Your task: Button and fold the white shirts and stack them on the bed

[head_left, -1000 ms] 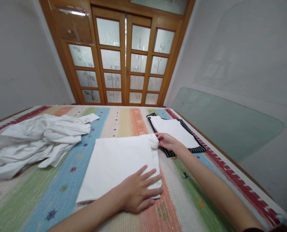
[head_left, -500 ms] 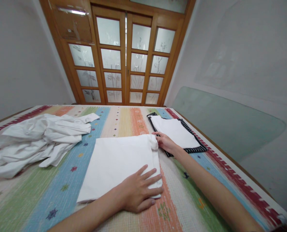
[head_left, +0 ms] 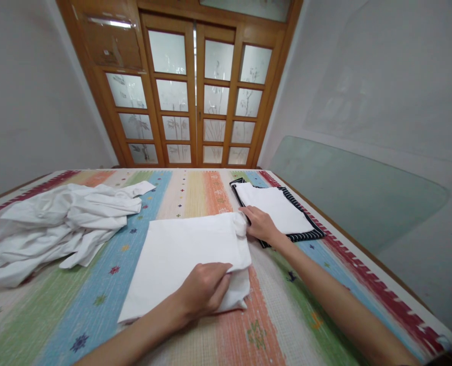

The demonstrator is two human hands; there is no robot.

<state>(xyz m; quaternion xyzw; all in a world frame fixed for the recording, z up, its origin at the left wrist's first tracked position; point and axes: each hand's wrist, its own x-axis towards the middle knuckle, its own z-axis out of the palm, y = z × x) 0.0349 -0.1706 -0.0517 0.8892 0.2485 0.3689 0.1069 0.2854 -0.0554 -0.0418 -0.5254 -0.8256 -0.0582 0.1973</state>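
A folded white garment lies in front of me on the striped cloth. My left hand is closed on its near right part, pinching the fabric between thumb and fingers and lifting a small fold there. At the far right corner of the same garment, the fingers of my right hand are curled round the bunched white edge. Just past my right hand lies another folded white cloth, on top of a black garment with white stripes.
On the left lies a loose heap of white clothing. A colourful striped cloth covers the table. A glass panel leans against the right wall. Wooden doors with frosted panes stand at the far end.
My left hand has gone from lying flat with spread fingers to gripping the garment, whose near right edge is now raised and wrinkled. My right hand has stayed at the far corner.
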